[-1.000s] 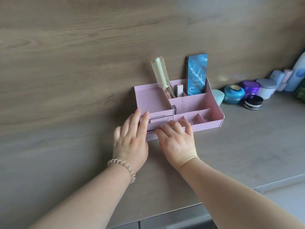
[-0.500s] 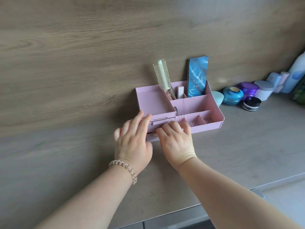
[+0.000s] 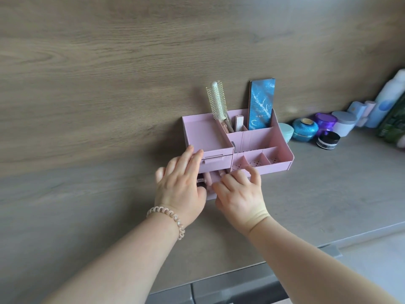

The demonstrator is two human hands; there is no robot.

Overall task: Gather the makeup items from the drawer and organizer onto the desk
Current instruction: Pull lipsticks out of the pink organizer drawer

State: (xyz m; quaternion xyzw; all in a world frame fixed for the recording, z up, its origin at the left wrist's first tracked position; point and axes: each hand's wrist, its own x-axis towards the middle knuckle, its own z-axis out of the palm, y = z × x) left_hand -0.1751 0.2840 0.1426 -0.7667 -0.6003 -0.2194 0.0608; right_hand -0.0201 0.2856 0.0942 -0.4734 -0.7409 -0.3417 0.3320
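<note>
A pink organizer (image 3: 208, 132) stands on the grey desk (image 3: 317, 194) against the wood wall. Its back slots hold a round hairbrush (image 3: 217, 102), a pink lipstick tube (image 3: 238, 122) and a blue palette (image 3: 262, 104). The upper drawer (image 3: 215, 160) is closed. Below it, the lower drawer (image 3: 215, 177) is pulled partly out, showing a pink tube (image 3: 207, 178) and a dark item (image 3: 200, 183). My left hand (image 3: 179, 185) lies flat against the organizer's left front, fingers apart. My right hand (image 3: 238, 194) curls over the lower drawer's front edge, hiding most of it.
Right of the organizer sit a pale blue jar (image 3: 286, 131), a teal jar (image 3: 305, 129), a purple jar (image 3: 325, 121), a black jar (image 3: 328, 140) and a white jar (image 3: 344, 122). Tall bottles (image 3: 388, 99) stand at the far right. The desk's front edge (image 3: 306, 240) runs below my arms.
The lower drawer has slid out toward me under my right hand, and the items inside it now show. My left hand has stayed against the organizer.
</note>
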